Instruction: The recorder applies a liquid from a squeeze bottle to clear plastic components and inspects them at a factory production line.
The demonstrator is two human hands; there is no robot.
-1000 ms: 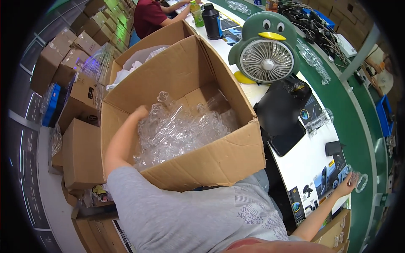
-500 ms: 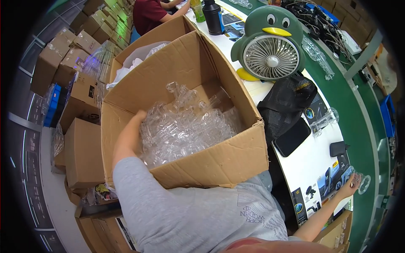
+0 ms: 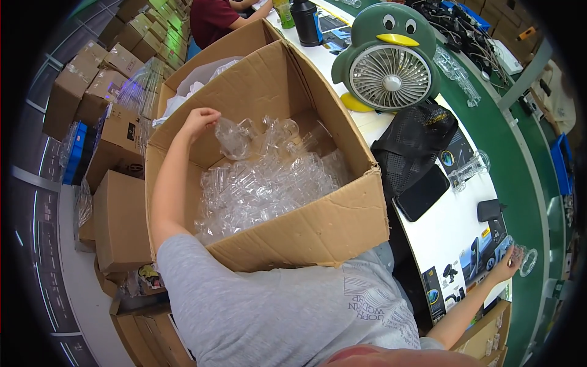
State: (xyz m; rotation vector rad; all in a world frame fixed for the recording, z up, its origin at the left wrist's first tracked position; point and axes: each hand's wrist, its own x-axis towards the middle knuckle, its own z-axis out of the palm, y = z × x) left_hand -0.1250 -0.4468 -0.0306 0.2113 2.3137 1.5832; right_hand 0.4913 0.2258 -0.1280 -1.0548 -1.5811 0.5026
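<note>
My left hand (image 3: 200, 121) is raised inside the open cardboard box (image 3: 318, 235), its fingers pinched on a crumpled-looking clear plastic piece (image 3: 233, 139). Whether that piece is a bag or a moulded part, I cannot tell. Beneath it lies a heap of clear plastic pieces (image 3: 269, 189), tangled together on the box bottom. Far to the right, at the edge of the white table, my right hand (image 3: 505, 268) is closed on a clear plastic part with a round ring end (image 3: 528, 262). Its other end is partly hidden by my fingers.
On the white table (image 3: 422, 248) are a green penguin-shaped fan (image 3: 391, 67), a black mesh bag (image 3: 416, 144), a phone (image 3: 422, 193), another clear plastic part (image 3: 469, 170) and a black bottle (image 3: 306, 23). A green conveyor belt (image 3: 510, 159) runs beyond. Stacked cartons (image 3: 119, 220) stand left.
My left hand has risen from the heap toward the far left of the box, lifting a clear plastic piece. My right hand stays nearly in place with its clear part.
</note>
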